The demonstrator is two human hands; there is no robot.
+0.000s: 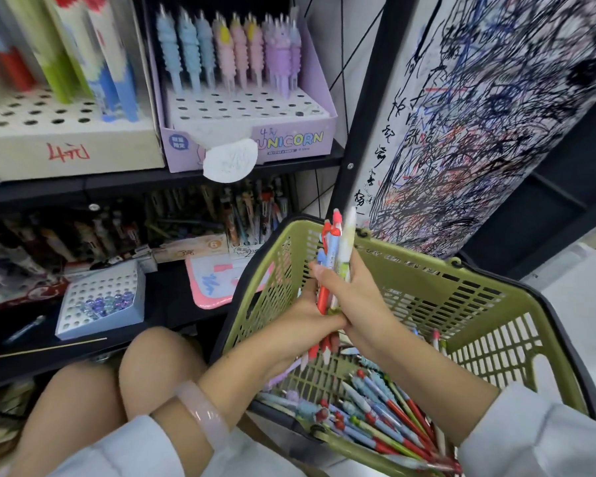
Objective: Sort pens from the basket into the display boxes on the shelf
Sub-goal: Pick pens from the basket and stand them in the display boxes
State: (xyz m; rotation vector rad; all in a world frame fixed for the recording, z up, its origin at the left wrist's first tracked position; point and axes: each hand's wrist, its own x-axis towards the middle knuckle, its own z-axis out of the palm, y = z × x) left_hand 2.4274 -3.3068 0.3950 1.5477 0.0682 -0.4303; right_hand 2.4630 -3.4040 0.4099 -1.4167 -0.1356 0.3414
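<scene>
Pens (334, 266) stand as a small bunch in both hands, above the olive-green basket (461, 304), which sits at the near right. The bunch is upright, with red, blue and pale green barrels; the tops rise over the far rim of the basket and the tips point down into it. The left hand (307, 321) grips the lower part of the bunch, its fingers curled round the barrels. The right hand (355, 297) holds the middle part from the right side, its fingers also wrapped round the pens, and the two hands touch each other. A pale pink bangle (203, 418) sits on the left forearm.

Many more pens (386, 421) lie loose on the bottom of the basket, at its near end, in red, blue and green.

On the upper shelf (83, 191) at the far left stands a lilac display box (289, 139) with the word UNICORN on its front. Pastel blue, pink and purple pens stand in its back rows, and the front holes are open. Just left of it is a beige display box (66, 146) with tall block-pattern pens. On the lower shelf, a small white box with holes (100, 301) holds a few purple-topped pens. A board covered in scribbles (496, 115) stands at the far right.
</scene>
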